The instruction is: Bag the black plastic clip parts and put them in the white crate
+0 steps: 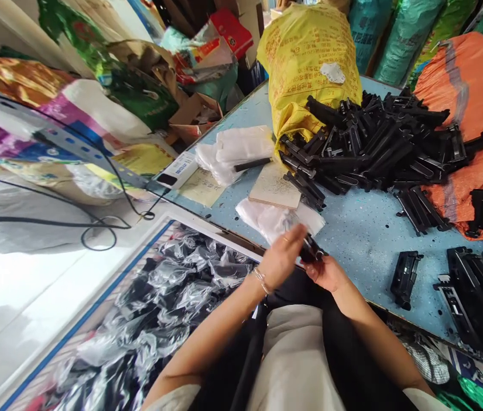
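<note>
My right hand [327, 274] is closed on the lower end of a black plastic part [311, 249] at the table's near edge. My left hand [282, 257] is right beside that part, its fingers bent and closed, slightly blurred; what they grip is hidden. Just beyond the left fingers lies a stack of clear plastic bags [262, 220] on the blue table [353, 228]. A flat beige board [276, 185] rests partly over those bags. To the right of my right hand, a single black part [406, 279] lies apart on the table.
A large heap of black parts [374, 142] spreads out from a yellow sack [310, 51], beside an orange sack [481, 114]. More parts [477, 285] sit at the right. Below left, a blue-edged bin [96, 311] holds bagged black pieces [181, 285]. Cables [108, 220] hang at left.
</note>
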